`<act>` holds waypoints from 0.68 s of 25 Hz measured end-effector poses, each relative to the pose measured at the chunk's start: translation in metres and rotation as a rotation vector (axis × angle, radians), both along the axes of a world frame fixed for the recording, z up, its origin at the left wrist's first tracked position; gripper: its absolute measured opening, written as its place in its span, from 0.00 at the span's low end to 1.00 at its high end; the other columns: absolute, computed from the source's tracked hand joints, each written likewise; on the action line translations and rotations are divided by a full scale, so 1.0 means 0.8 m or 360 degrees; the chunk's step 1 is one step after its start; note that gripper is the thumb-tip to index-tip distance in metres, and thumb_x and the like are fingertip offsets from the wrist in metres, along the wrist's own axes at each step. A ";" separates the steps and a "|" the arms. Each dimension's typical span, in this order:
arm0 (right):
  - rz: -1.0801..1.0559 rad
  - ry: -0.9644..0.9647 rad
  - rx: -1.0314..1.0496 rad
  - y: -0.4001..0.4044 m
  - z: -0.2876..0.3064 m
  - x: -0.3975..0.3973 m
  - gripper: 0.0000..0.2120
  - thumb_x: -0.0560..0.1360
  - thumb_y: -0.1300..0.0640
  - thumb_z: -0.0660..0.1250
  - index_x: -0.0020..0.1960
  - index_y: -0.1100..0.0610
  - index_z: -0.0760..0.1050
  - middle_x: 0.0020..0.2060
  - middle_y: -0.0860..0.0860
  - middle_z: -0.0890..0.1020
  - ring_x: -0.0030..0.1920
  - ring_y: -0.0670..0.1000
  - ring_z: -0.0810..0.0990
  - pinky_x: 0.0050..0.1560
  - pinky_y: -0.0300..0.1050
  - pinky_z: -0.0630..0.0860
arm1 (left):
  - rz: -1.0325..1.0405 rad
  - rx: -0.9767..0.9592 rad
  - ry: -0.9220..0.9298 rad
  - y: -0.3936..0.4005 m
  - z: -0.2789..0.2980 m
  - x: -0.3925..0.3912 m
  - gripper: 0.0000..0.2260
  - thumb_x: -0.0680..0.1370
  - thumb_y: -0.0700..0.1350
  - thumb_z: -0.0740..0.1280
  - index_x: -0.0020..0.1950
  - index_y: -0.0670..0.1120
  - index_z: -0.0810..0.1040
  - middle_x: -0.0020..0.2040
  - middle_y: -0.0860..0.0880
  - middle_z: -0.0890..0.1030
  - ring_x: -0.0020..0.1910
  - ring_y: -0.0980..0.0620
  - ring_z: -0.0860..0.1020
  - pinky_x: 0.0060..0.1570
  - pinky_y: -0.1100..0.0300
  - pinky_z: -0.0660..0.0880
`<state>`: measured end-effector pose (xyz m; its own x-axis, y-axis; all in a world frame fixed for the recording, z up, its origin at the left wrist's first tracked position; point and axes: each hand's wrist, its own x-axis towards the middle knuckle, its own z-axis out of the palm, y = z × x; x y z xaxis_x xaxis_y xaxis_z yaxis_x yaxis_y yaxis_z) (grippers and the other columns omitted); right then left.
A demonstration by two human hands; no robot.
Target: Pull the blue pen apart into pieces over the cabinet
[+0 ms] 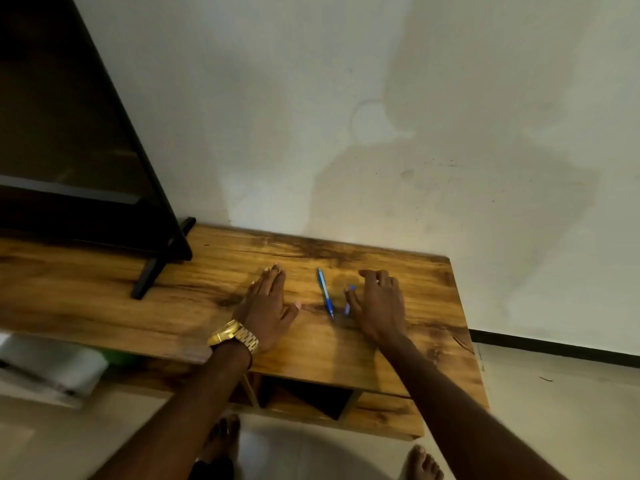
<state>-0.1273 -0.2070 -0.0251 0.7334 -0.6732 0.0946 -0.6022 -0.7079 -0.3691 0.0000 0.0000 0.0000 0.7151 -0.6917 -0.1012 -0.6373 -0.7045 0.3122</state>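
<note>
Head view — hands (379, 303) flank blue pen (325, 293), mid-table (433, 348).

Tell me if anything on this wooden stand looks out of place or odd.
Nothing is spilled or broken. Two blue pens lie loose on the wooden stand: one between the hands, the other partly under the right hand. The left hand lies flat.

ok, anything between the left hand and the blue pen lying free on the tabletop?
Nothing visible. The left hand lies flat on the wooden tabletop, and only bare wood separates its thumb side from the blue pen. The right hand sits on the pen's far side, at a second blue pen.
</note>
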 end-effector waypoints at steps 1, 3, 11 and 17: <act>0.0021 -0.0016 -0.0062 0.010 0.001 0.013 0.23 0.82 0.38 0.67 0.70 0.51 0.79 0.67 0.55 0.81 0.68 0.58 0.76 0.66 0.56 0.77 | -0.0001 -0.0038 0.0017 0.006 0.002 -0.010 0.38 0.85 0.62 0.57 0.88 0.46 0.47 0.89 0.47 0.45 0.88 0.46 0.46 0.84 0.49 0.48; 0.0032 0.0034 -0.0122 0.032 0.003 0.040 0.19 0.82 0.39 0.68 0.62 0.53 0.83 0.60 0.54 0.84 0.64 0.57 0.78 0.62 0.56 0.78 | 0.0104 -0.0130 0.0057 0.021 0.016 -0.032 0.36 0.85 0.62 0.59 0.88 0.47 0.52 0.89 0.47 0.49 0.88 0.46 0.50 0.83 0.48 0.54; -0.0082 0.0185 0.0049 0.053 0.003 0.053 0.11 0.81 0.54 0.69 0.54 0.62 0.84 0.52 0.60 0.88 0.55 0.63 0.84 0.53 0.56 0.82 | 0.0135 -0.0246 0.0069 0.016 0.054 -0.060 0.19 0.84 0.56 0.66 0.73 0.52 0.77 0.73 0.52 0.74 0.66 0.51 0.79 0.56 0.50 0.82; -0.0089 -0.0472 0.0878 0.091 0.075 -0.081 0.10 0.83 0.45 0.71 0.46 0.47 0.85 0.39 0.43 0.90 0.41 0.42 0.88 0.40 0.39 0.80 | 0.0446 -0.1157 0.0653 0.008 0.069 -0.056 0.07 0.83 0.53 0.71 0.57 0.53 0.87 0.49 0.56 0.87 0.41 0.62 0.84 0.36 0.73 0.74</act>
<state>-0.1918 -0.1341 0.0347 0.6914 -0.7176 -0.0836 -0.4487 -0.3357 -0.8282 -0.0451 0.0064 0.0555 0.8722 -0.4891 0.0098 -0.2099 -0.3561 0.9106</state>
